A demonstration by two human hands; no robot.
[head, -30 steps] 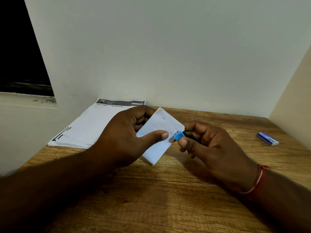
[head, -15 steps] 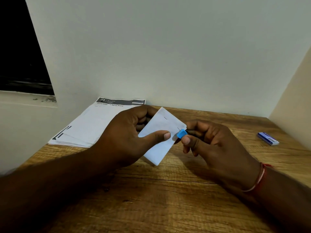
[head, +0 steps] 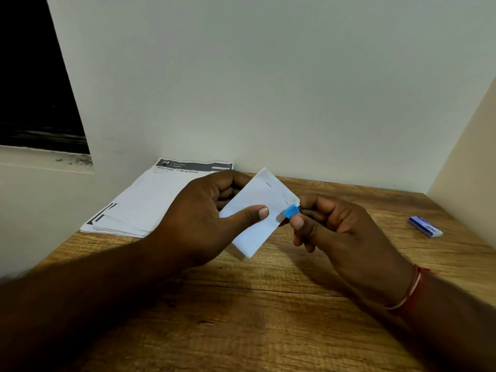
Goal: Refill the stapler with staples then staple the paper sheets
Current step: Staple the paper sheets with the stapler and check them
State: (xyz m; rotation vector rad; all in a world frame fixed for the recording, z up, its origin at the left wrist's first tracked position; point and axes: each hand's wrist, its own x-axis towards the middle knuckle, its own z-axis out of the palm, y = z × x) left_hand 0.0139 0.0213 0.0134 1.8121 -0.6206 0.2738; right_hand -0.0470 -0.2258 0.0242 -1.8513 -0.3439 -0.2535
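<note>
Pinching the folded paper (head: 257,213), left hand (head: 204,218) is clamping it thumb-on-top, fingers curled behind. Right hand (head: 343,237) is squeezing the blue stapler (head: 291,211) onto the edge just right of that thumb. Probably best: sheets flush, one firm straight press. Paper is looking thin, matte, creased; stapler blocky hard plastic; table (head: 268,318) grainy wood.
</note>
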